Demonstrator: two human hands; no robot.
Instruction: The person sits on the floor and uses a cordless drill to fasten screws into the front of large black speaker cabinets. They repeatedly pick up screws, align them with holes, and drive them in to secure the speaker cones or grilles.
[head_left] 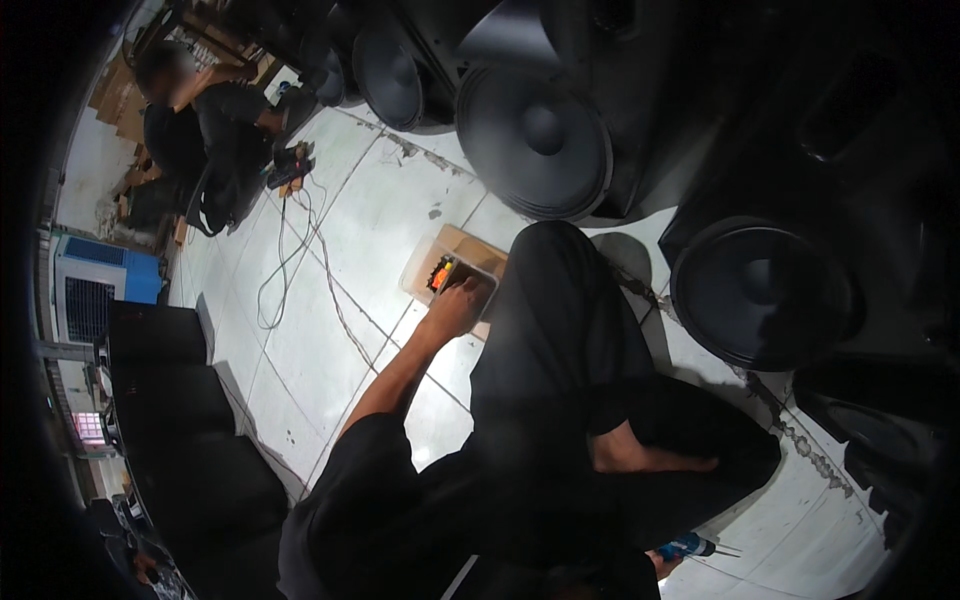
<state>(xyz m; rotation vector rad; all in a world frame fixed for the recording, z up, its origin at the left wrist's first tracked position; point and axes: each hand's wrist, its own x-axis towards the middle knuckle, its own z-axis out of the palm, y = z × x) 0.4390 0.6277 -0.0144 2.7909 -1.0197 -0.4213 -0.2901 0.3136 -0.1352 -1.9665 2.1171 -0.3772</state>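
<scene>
My left hand reaches into a clear plastic tub, its fingers curled downward. Whatever they pinch, if anything, is hidden. Beside the fingers in the tub lies a small orange, yellow and black item, too small to name. The tub rests by a piece of brown cardboard on the tiles. At the lower edge, partly covered by my dark clothing, my right hand is closed around a blue-and-black power drill. A thin bit points right from the drill.
Large black speakers stand along the far side and right, another close to my knee. Thin cables cross the tiled floor to a power strip. Another person sits far left. Black boxes line the left.
</scene>
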